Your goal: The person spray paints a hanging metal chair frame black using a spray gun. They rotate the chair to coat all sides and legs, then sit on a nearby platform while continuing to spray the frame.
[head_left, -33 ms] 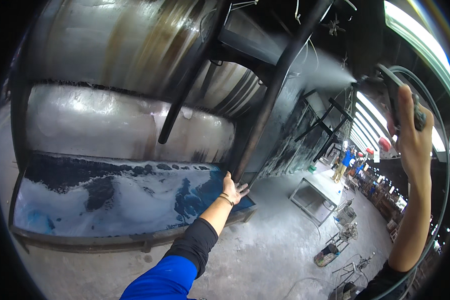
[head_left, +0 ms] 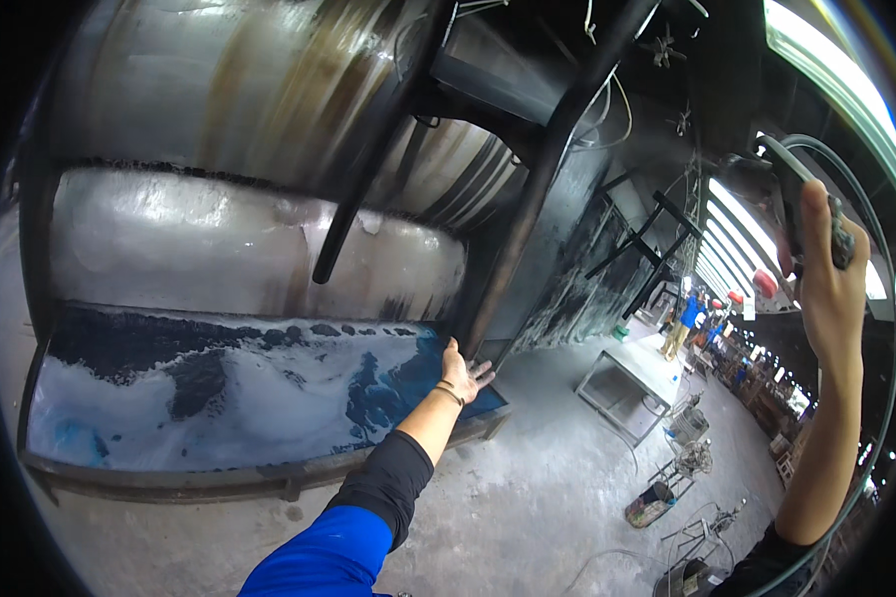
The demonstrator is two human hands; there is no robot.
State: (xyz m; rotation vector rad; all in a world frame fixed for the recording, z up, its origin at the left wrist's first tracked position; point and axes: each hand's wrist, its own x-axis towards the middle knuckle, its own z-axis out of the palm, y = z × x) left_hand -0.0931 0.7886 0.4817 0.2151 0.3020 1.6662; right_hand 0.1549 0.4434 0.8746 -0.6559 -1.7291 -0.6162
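Observation:
My right hand [head_left: 832, 244] is raised at the right, wrapped round a spray gun [head_left: 792, 189]. Its nozzle points left toward a black wooden frame piece, perhaps furniture, with long legs [head_left: 528, 214] and a crosspiece [head_left: 493, 95]. Hardly any mist shows at the nozzle. My left hand [head_left: 465, 375] reaches forward with fingers spread and thumb up, at the lower end of the longer leg. Whether the palm bears against that leg I cannot tell. A hose [head_left: 891, 289] curves down beside my right forearm.
Behind the frame piece stands a wet metal spray-booth wall [head_left: 169, 244], above a trough [head_left: 269, 483] of foamy blue-white liquid. To the right are a low metal table [head_left: 617, 373], a paint-stained bucket [head_left: 650, 504] and hanging black frames [head_left: 657, 244]. People [head_left: 685, 323] stand farther off.
The white spray plume from the gun has faded almost entirely. My right hand and the gun have dropped slightly. My left hand stays nearly where it was.

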